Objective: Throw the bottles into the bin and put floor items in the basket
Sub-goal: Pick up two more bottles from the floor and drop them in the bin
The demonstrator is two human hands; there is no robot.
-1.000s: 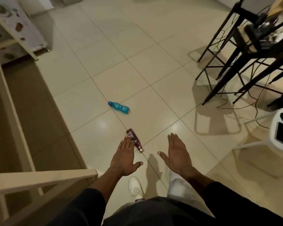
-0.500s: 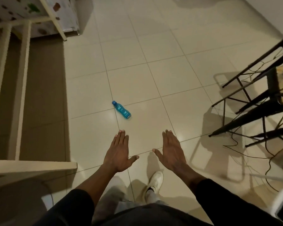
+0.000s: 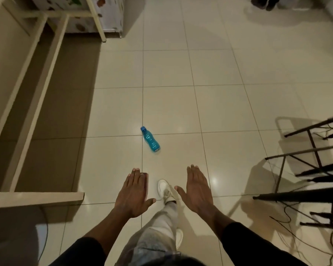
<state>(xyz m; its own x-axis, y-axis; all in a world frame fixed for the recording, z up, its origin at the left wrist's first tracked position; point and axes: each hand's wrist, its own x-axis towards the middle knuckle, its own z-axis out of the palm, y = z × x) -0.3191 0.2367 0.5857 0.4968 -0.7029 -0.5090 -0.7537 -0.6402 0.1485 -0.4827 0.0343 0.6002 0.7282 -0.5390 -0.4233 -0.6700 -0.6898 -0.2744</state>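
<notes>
Blue bottle (image 3: 150, 139) — translucent, capped, flat

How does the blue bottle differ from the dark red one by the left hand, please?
The blue bottle is in full view, lying on its side; the dark red bottle shows only a sliver past the left hand. The blue bottle lies farther from the person than the red one. Both are on the tiled floor.

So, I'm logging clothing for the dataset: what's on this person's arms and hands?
The left sleeve and right sleeve are black and end partway along the forearms. The left hand and right hand are bare: no gloves, rings or watch visible.
</notes>
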